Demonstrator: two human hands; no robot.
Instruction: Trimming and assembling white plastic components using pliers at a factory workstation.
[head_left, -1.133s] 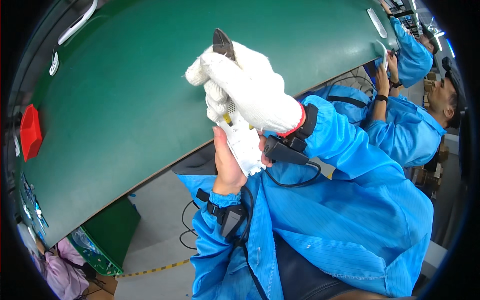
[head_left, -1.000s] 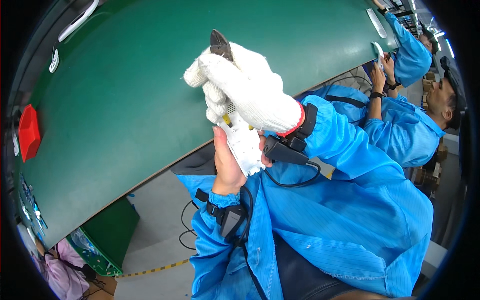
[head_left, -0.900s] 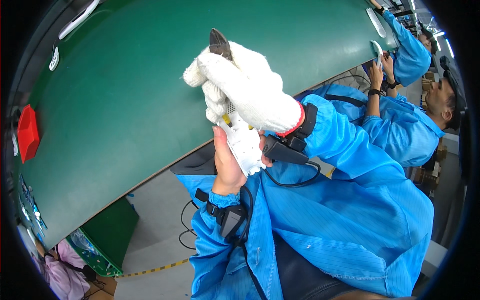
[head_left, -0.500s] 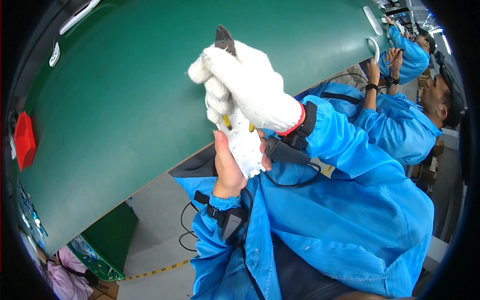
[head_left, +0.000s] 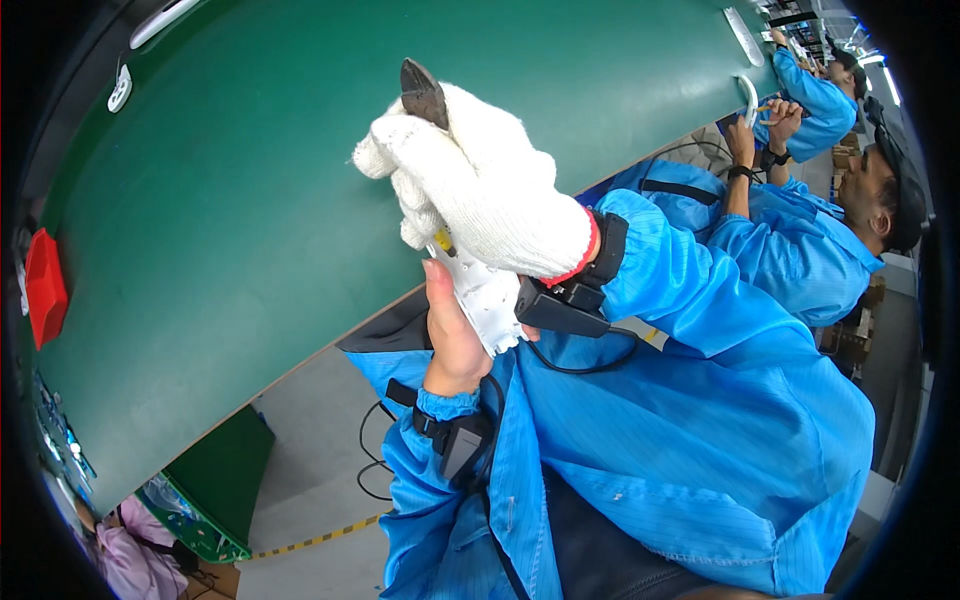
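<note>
Green tabletop (head_left: 230, 200) spreads ahead of the grip and to its left. Far left of the grip sits a red bin (head_left: 45, 288); next, farther ahead, lies a small white piece (head_left: 120, 88). The bare left hand (head_left: 455, 335) is wrapped around the lower end of a white plastic part (head_left: 488, 300), thumb along its left edge, fingertips at its right. That part slants up between the two hands, its upper end hidden under the glove. Just above, the gloved right hand (head_left: 490, 190) is clamped on a dark-tipped tool (head_left: 424, 97), whose point juts out beyond the fist, away from the part. A yellow end (head_left: 445, 241), probably its handle, shows below the glove, just above the bare thumb; whether it touches the part I cannot tell. Good handling here, I judge, means a firm but not crushing left hold, force brought on gradually, and that thumb clear of the yellow end. Well to the right of the grip, a co-worker (head_left: 800, 245) holds a curved white part (head_left: 753, 100).
</note>
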